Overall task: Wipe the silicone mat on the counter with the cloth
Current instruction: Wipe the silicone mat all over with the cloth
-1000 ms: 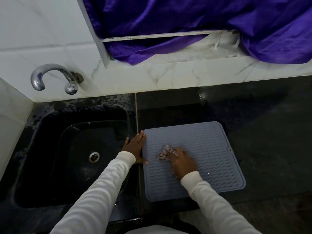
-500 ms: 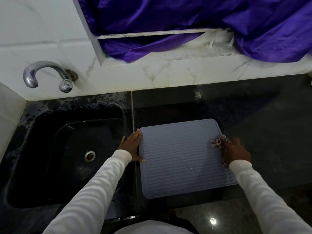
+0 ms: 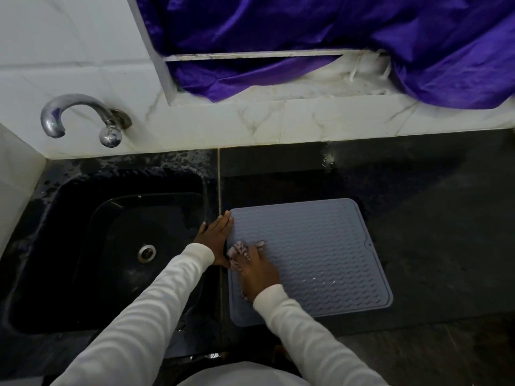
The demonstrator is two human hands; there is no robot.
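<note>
A grey-blue silicone mat [image 3: 320, 254] with a wavy ridged surface lies flat on the dark counter [image 3: 432, 218], just right of the sink. My right hand [image 3: 257, 270] presses a small crumpled pinkish cloth [image 3: 238, 250] onto the mat near its left edge; most of the cloth is hidden under the palm. My left hand [image 3: 216, 236] lies flat with straight fingers against the mat's left edge, on the counter strip beside the sink. A few water droplets glint on the mat's lower middle.
A black sink [image 3: 111, 254] with a metal drain [image 3: 146, 253] sits to the left, under a chrome tap [image 3: 80, 118] on the white tiled wall. Purple fabric [image 3: 334, 37] hangs over the window ledge behind. Dark counter extends right of the mat.
My right hand swept the cloth from the middle of the mat to its right edge, then back across to the left edge. My left hand has stayed at the mat's left edge.
</note>
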